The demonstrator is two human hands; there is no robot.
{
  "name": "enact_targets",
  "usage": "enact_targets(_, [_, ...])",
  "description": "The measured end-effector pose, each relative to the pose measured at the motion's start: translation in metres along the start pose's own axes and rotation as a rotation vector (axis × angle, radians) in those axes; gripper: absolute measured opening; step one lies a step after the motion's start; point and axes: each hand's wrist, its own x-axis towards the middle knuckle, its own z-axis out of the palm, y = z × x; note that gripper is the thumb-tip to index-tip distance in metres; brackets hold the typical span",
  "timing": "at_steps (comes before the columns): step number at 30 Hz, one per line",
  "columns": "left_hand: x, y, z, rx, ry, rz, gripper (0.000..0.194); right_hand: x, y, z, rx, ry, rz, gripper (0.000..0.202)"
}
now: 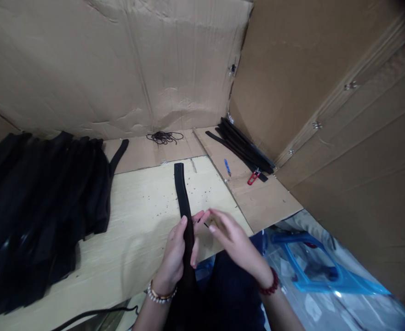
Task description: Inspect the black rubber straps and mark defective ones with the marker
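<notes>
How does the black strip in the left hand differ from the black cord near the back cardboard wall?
The strip is flat and broad, while the cord is thin and string-like. The strip runs lengthwise with a gentle bend; the cord lies in a loose tangle of loops. The strip is gripped by the left hand, whereas the cord rests untouched on cardboard. Both are black.
</notes>
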Motion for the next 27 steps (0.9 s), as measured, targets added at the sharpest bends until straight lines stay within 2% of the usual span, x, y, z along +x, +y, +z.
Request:
enact_targets(2, [-0.002, 0.002, -0.001, 0.013, -0.002, -0.01, 0.053, -0.012, -0.009, 0.012, 0.183, -0.088, 0.1, 0.034])
enact_targets(3, [-0.003, 0.003, -0.002, 0.045, 0.015, -0.011, 0.054, -0.019, -0.008, 0.013, 0.253, -0.086, 0.18, 0.033])
enact_targets(5, [-0.002, 0.005, -0.003, 0.161, 0.045, -0.034, 0.056, -0.035, 0.003, 0.004, 0.295, 0.004, 0.309, 0.038])
enact_targets(7, [0.002, 0.005, -0.002, 0.324, 0.038, -0.105, 0.06, -0.053, 0.023, -0.016, 0.179, 0.092, 0.35, 0.043])
enact_targets(9, [0.009, 0.005, 0.002, 0.465, 0.011, -0.162, 0.062, -0.071, 0.046, -0.038, 0.043, 0.118, 0.41, 0.043])
enact_targets(12, [0.024, 0.005, 0.018, 0.555, -0.028, -0.119, 0.056, -0.086, 0.073, -0.063, -0.237, 0.206, 0.476, 0.046])
enact_targets(16, [0.055, 0.008, 0.046, 0.506, -0.016, -0.049, 0.039, -0.08, 0.089, -0.076, -0.429, 0.327, 0.455, 0.051])
enact_targets(20, [0.097, 0.009, 0.067, 0.475, 0.004, -0.043, 0.039, -0.066, 0.096, -0.083, -0.516, 0.416, 0.436, 0.055])
enact_targets(24, [0.134, 0.006, 0.077, 0.439, -0.004, -0.048, 0.04, -0.064, 0.098, -0.088, -0.584, 0.417, 0.4, 0.05])
enact_targets(27, [0.148, 0.007, 0.075, 0.404, -0.033, -0.068, 0.043, -0.065, 0.095, -0.088, -0.686, 0.393, 0.385, 0.046])
